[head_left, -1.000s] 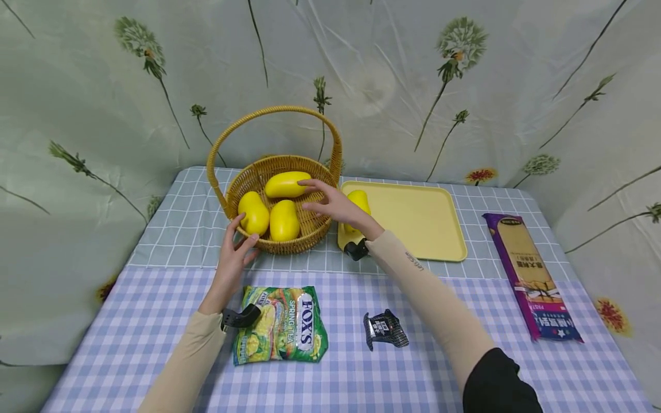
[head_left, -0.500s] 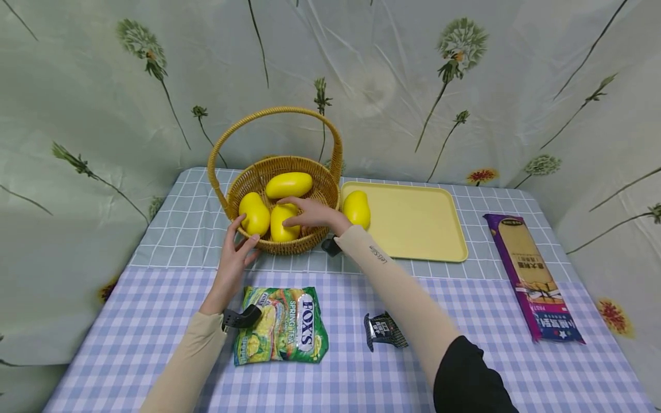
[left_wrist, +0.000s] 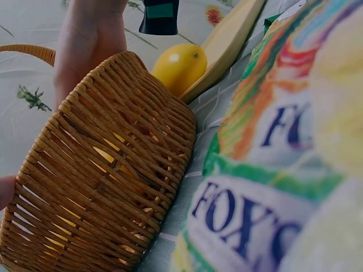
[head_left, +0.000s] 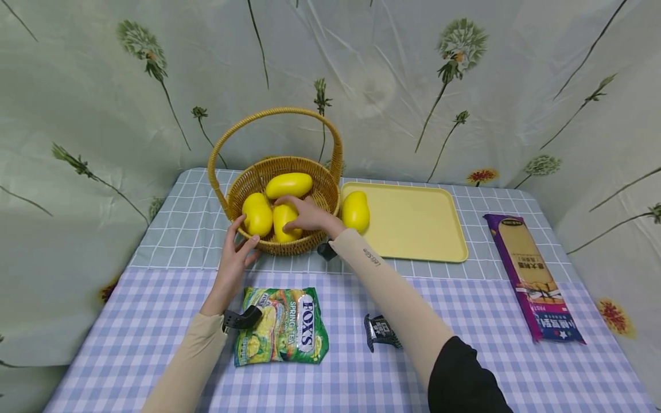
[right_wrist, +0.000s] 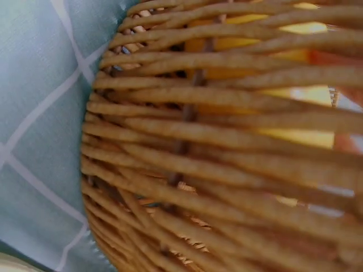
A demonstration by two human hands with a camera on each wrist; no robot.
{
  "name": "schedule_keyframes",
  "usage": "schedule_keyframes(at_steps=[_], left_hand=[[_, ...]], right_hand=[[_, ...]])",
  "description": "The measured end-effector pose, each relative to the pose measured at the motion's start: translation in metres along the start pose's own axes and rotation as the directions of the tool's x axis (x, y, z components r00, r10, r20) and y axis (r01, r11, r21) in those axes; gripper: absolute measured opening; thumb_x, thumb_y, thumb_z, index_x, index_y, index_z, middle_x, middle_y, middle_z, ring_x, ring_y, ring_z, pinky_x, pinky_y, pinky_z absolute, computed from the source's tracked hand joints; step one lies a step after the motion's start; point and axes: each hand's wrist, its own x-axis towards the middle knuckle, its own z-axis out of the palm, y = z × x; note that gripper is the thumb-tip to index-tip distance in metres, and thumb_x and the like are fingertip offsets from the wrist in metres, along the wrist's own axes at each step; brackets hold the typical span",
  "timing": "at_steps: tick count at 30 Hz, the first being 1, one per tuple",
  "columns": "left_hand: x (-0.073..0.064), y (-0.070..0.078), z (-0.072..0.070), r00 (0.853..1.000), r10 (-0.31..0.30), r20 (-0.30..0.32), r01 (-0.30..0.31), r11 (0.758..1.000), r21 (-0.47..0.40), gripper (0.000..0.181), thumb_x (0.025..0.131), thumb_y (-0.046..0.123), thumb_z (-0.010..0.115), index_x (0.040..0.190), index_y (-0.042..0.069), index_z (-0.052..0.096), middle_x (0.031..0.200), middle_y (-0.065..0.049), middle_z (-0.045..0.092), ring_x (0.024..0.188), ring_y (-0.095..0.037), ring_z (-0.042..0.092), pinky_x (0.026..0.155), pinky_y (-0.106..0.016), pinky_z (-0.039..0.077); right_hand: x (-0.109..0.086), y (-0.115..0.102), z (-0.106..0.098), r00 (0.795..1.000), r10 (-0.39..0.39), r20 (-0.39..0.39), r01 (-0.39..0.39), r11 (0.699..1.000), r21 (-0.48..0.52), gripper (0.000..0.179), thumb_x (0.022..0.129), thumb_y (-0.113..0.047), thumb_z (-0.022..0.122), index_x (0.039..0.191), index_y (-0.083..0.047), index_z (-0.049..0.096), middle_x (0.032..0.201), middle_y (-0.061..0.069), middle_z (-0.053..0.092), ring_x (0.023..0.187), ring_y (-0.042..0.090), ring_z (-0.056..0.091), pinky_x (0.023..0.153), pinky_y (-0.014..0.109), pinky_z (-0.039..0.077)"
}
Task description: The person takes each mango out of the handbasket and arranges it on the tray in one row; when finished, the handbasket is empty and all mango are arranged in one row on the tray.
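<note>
A wicker basket (head_left: 296, 247) with a tall arched handle holds three yellow mangoes. My right hand (head_left: 313, 218) reaches inside and grips the front mango (head_left: 281, 222), thumb on its near side and fingers over its far side. To its left lies another mango (head_left: 258, 215), touching or nearly touching it, and one more mango (head_left: 289, 185) lies crosswise behind. At the basket's front left, my left hand (head_left: 234, 258) holds the rim, fingertips over the edge. The right wrist view shows mostly the woven wall (right_wrist: 227, 136), with yellow showing through its gaps.
Right of the basket, a mango (head_left: 356, 211) sits on a yellow tray (head_left: 418, 223). A green Fox's candy bag (head_left: 281, 325) lies in front, below the left wrist. A small black packet (head_left: 379, 332) is partly under the right forearm. A purple pasta packet (head_left: 534, 278) lies far right.
My right hand has moved left and down from the basket's right side onto the front mango. The left mango has shifted slightly right. My left hand has stayed at the rim.
</note>
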Motion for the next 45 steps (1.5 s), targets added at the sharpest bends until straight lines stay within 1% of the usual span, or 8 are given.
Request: schedule_keyframes(at_steps=[5,12,15,20,24,30,33,45], left_hand=[[0.0,0.0,0.0,1.0,0.014,-0.002,-0.014,1.0,-0.001,0.062,0.101,0.02,0.05,0.154,0.021,0.016,0.157,-0.004,0.005,0.138,-0.032,0.026,0.106,-0.051,0.036],[0.001,-0.001,-0.001,1.0,0.007,0.004,-0.007,1.0,0.002,0.063,0.102,0.02,0.05,0.154,0.022,0.014,0.158,-0.001,0.001,0.139,-0.031,0.024,0.106,-0.05,0.036],[-0.001,0.003,0.001,1.0,-0.002,0.002,0.002,1.0,-0.004,0.063,0.102,0.018,0.049,0.154,0.02,0.014,0.158,-0.002,-0.001,0.139,-0.032,0.024,0.107,-0.05,0.035],[-0.009,0.019,0.008,1.0,-0.015,0.0,0.015,1.0,-0.012,0.062,0.103,0.013,0.046,0.154,0.014,0.012,0.158,-0.006,-0.004,0.14,-0.034,0.021,0.108,-0.051,0.033],[-0.011,0.024,0.01,1.0,-0.016,0.002,0.016,1.0,-0.013,0.061,0.103,0.012,0.045,0.154,0.012,0.011,0.158,-0.008,-0.005,0.14,-0.035,0.02,0.108,-0.052,0.032],[-0.003,0.007,0.003,1.0,-0.011,0.0,0.011,1.0,-0.009,0.062,0.103,0.017,0.047,0.154,0.019,0.012,0.158,-0.003,-0.002,0.139,-0.031,0.022,0.107,-0.049,0.035],[-0.002,0.0,0.001,1.0,-0.002,-0.003,0.002,1.0,-0.001,0.063,0.102,0.021,0.048,0.154,0.022,0.013,0.158,-0.001,-0.001,0.139,-0.03,0.023,0.106,-0.048,0.037],[-0.001,-0.002,0.0,1.0,0.013,-0.001,-0.013,1.0,0.005,0.062,0.102,0.024,0.049,0.154,0.024,0.016,0.158,-0.004,0.002,0.139,-0.03,0.024,0.106,-0.049,0.036]], right_hand=[[-0.001,0.003,-0.002,0.998,-0.003,-0.057,0.006,0.998,0.059,0.056,0.089,-0.017,0.071,0.139,-0.022,0.046,0.138,0.02,0.031,0.113,0.03,0.036,0.087,0.039,0.044],[-0.008,0.007,-0.012,0.986,-0.126,-0.105,0.139,0.982,0.128,0.062,0.091,-0.022,0.068,0.146,-0.025,0.04,0.145,0.007,0.037,0.121,0.026,0.033,0.094,0.04,0.039],[-0.013,0.012,-0.02,0.977,-0.167,-0.133,0.194,0.953,0.231,0.062,0.091,-0.021,0.067,0.147,-0.022,0.04,0.145,0.004,0.037,0.119,0.025,0.037,0.093,0.038,0.04],[-0.028,0.023,-0.036,0.971,-0.162,-0.177,0.221,0.89,0.399,0.062,0.09,-0.02,0.067,0.146,-0.026,0.04,0.146,-0.002,0.035,0.119,0.024,0.039,0.09,0.037,0.044],[-0.044,0.035,-0.051,0.97,-0.138,-0.198,0.217,0.86,0.462,0.062,0.09,-0.019,0.066,0.146,-0.027,0.039,0.143,0.003,0.036,0.111,0.028,0.045,0.088,0.04,0.046],[-0.072,0.059,-0.069,0.97,-0.036,-0.242,0.145,0.883,0.447,0.062,0.09,-0.025,0.066,0.146,-0.03,0.039,0.142,0.008,0.033,0.108,0.033,0.046,0.088,0.043,0.045],[-0.085,0.073,-0.077,0.962,0.0,-0.272,0.132,0.875,0.466,0.062,0.09,-0.023,0.065,0.146,-0.029,0.039,0.144,0.007,0.031,0.108,0.034,0.046,0.087,0.043,0.045],[-0.124,0.129,-0.088,0.924,0.188,-0.334,-0.007,0.879,0.476,0.065,0.095,-0.02,0.061,0.152,-0.023,0.03,0.15,0.011,0.025,0.123,0.035,0.028,0.09,0.044,0.042]])
